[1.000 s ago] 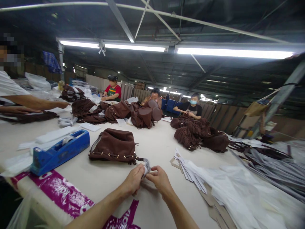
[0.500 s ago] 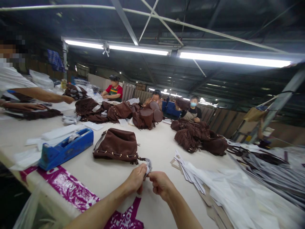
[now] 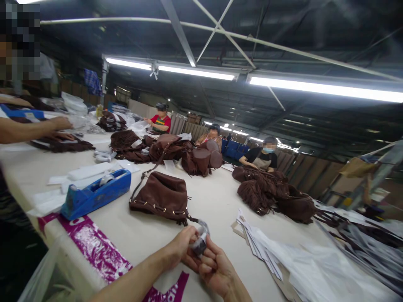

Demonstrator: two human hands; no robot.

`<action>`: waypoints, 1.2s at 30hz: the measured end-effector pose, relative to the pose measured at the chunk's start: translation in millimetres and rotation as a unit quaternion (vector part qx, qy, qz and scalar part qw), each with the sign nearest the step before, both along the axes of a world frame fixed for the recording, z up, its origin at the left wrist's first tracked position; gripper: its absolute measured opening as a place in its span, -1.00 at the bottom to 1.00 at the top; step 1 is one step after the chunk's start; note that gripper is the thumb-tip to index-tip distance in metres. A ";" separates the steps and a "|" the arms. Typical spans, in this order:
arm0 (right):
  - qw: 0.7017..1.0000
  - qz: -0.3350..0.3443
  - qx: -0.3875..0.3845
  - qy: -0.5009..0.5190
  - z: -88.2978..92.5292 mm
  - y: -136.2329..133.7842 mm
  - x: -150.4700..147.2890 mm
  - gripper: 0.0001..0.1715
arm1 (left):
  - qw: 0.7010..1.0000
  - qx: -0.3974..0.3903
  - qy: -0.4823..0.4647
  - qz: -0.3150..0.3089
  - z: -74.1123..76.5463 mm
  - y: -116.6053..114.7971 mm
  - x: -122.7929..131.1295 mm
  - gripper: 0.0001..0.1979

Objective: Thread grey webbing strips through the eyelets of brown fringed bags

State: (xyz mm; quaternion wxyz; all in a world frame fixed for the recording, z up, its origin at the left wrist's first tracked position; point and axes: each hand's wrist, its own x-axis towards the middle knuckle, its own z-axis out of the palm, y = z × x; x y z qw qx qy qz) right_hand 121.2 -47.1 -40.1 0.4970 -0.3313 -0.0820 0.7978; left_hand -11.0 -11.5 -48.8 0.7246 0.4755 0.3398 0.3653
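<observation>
A brown drawstring bag (image 3: 160, 195) with gold eyelets and fringe lies on the table in front of me. From its lower right corner a dark strap runs into a small bundle in greyish wrapping (image 3: 200, 242). My left hand (image 3: 184, 247) pinches this wrapped strap from the left. My right hand (image 3: 215, 266) has its fingers closed on the bundle's right and lower side. Both hands are close together just below the bag. What lies inside the wrapping cannot be made out clearly.
A blue tape dispenser (image 3: 97, 193) stands at left by white sheets. Purple printed plastic (image 3: 94, 247) lies along the near edge. Brown fringed bags (image 3: 273, 191) are heaped farther back. White sheets and cards (image 3: 261, 245) lie at right. Other people work around the table; one person's arm (image 3: 34, 129) reaches in at left.
My right hand has turned palm-up and closed around the wrapped bundle, which shows more now. The view has shifted, so the scene sits lower and further right. The coworker's hands at left have moved.
</observation>
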 end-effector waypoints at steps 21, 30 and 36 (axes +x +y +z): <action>0.985 -0.075 0.060 -0.140 -14.0 -4.3 -9.3 -0.27 | 0.898 0.336 0.230 0.168 3.0 6.5 -3.4 -0.84; 0.980 -0.135 0.045 -0.136 -16.8 4.2 -21.3 -0.32 | 0.704 0.578 0.395 0.124 -15.2 -16.9 1.5 -0.72; 0.995 -0.026 -0.032 -0.094 -15.2 -1.0 16.5 -0.43 | 0.618 0.692 0.373 0.001 -2.9 -27.3 -12.9 -0.45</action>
